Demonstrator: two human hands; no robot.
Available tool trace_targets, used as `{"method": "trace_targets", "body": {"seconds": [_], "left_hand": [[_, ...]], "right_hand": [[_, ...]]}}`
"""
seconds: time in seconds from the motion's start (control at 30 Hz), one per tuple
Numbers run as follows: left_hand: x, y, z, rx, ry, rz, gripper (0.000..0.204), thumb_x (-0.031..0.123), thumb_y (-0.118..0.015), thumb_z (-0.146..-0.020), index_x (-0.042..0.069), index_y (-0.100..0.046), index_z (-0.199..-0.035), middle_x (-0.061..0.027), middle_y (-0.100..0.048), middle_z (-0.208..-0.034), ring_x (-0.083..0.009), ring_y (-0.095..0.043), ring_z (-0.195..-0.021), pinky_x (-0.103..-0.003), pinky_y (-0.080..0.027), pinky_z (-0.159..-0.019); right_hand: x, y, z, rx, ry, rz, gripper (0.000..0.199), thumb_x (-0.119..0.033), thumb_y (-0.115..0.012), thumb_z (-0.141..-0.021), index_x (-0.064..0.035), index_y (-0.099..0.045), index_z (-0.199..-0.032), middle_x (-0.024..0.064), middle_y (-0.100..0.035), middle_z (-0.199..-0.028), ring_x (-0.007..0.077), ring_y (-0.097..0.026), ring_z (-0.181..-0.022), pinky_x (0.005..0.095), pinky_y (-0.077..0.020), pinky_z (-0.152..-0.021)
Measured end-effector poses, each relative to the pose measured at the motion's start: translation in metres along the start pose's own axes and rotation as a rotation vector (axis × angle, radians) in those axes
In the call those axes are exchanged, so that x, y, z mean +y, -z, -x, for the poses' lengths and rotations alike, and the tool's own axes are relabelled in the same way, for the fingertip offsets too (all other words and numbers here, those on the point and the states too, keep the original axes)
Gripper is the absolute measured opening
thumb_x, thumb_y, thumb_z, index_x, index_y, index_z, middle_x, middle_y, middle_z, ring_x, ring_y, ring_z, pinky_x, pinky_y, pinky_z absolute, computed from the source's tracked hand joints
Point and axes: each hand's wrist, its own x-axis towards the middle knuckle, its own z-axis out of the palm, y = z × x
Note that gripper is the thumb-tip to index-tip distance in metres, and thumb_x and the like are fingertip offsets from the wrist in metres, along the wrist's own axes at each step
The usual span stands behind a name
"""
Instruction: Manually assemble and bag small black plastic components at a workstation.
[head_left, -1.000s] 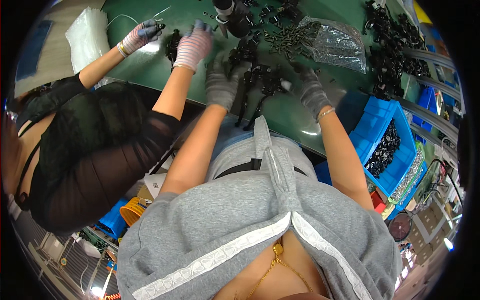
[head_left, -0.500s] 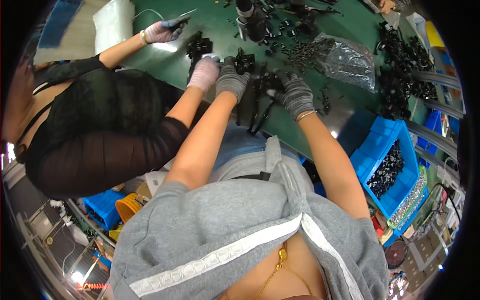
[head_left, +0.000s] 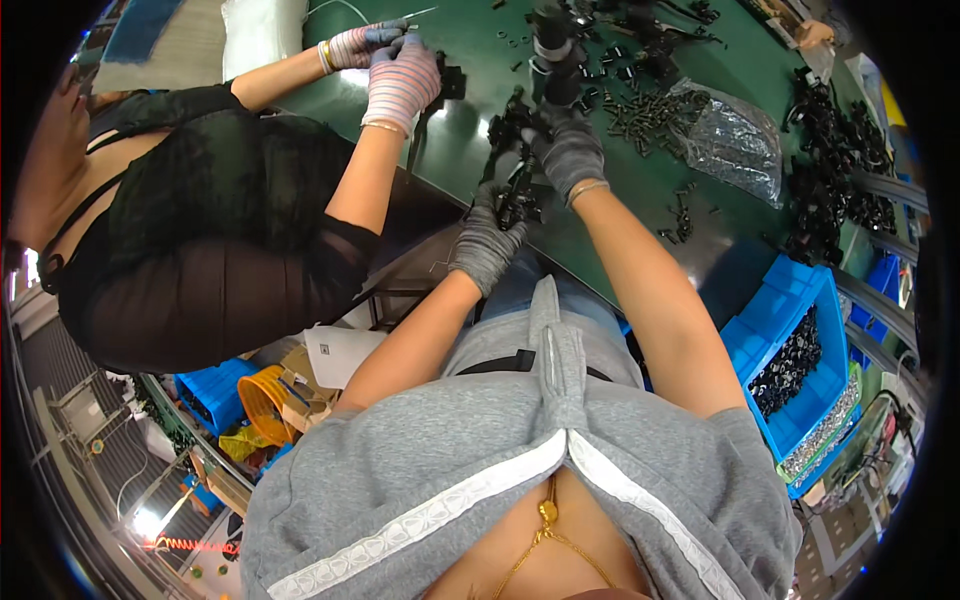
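Observation:
My left hand [head_left: 488, 243], in a grey striped glove, is closed around a black mechanical part [head_left: 517, 203] at the table's near edge. Several black pieces lie bunched beyond that part, and where one ends and another begins is hard to make out. My right hand [head_left: 568, 152], gloved alike, is just beyond and to the right of the left one, beside the dark assembly [head_left: 513, 112]. Its fingers are blurred against the black parts, so their grip is unclear. Directly past it stands a dark upright cylindrical tool [head_left: 552, 50].
To my left a co-worker's gloved hands [head_left: 403, 85] are over the green table [head_left: 455, 155], next to another black part [head_left: 453, 82]. Small dark pins [head_left: 640, 118] and a clear plastic bag [head_left: 735, 145] lie to the right. Blue bins [head_left: 740, 335] of small parts stand at right.
My left hand has drawn closer to me, with the black part in it. My right hand has moved left and farther away. The co-worker's two hands have come together.

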Motion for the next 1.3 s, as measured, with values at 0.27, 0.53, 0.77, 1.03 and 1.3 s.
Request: {"method": "trace_targets", "body": {"seconds": [0.27,0.53,0.77,1.03,1.3], "left_hand": [[0.005,0.008,-0.025,-0.123,0.141,-0.288,0.065,0.009,-0.071,-0.075,0.003,-0.040,-0.132,-0.0158,-0.063,-0.111,-0.0267,-0.064,-0.100,-0.037,-0.050,-0.090],[0.017,-0.066,-0.066,-0.166,0.257,-0.395,0.066,0.022,-0.075,-0.078,0.002,-0.039,-0.129,-0.0189,-0.064,-0.111,-0.0312,-0.063,-0.103,-0.038,-0.049,-0.092],[0.045,-0.051,-0.063,-0.367,0.370,-0.563,0.070,0.043,-0.075,-0.080,-0.001,-0.046,-0.127,-0.0233,-0.061,-0.119,-0.0382,-0.059,-0.111,-0.042,-0.047,-0.096],[0.011,-0.040,-0.047,-0.029,-0.125,-0.635,0.068,0.029,-0.080,-0.076,0.005,-0.049,-0.132,-0.0218,-0.055,-0.126,-0.0367,-0.052,-0.120,-0.042,-0.042,-0.103],[0.029,-0.044,-0.062,-0.115,-0.383,-0.793,0.048,0.026,-0.072,-0.082,0.009,-0.058,-0.124,-0.0175,-0.059,-0.119,-0.0361,-0.055,-0.112,-0.044,-0.044,-0.099]], "right_hand": [[0.049,0.060,-0.042,-0.248,-0.002,0.280,0.034,-0.020,-0.061,-0.087,-0.0079,-0.064,-0.119,0.0151,-0.061,-0.123,0.0336,-0.056,-0.116,0.0406,-0.0445,-0.100],[0.061,0.043,-0.064,-0.145,0.306,0.730,0.028,-0.017,-0.056,-0.084,-0.0171,-0.068,-0.109,0.0082,-0.062,-0.118,0.0282,-0.060,-0.107,0.0423,-0.0495,-0.090],[0.073,0.063,-0.038,-0.007,-0.037,0.241,0.023,-0.023,-0.064,-0.087,-0.0156,-0.068,-0.108,0.0070,-0.066,-0.116,0.0282,-0.061,-0.107,0.0404,-0.0488,-0.092],[0.079,0.077,0.032,-0.398,-0.242,-0.677,0.031,-0.023,-0.072,-0.087,-0.0076,-0.065,-0.113,0.0075,-0.069,-0.102,0.0209,-0.065,-0.093,0.0314,-0.0516,-0.085],[0.055,0.090,0.016,-0.750,-0.214,-0.408,0.031,-0.026,-0.071,-0.088,-0.0010,-0.064,-0.106,0.0065,-0.068,-0.087,0.0142,-0.064,-0.070,0.0291,-0.0543,-0.063]]}}
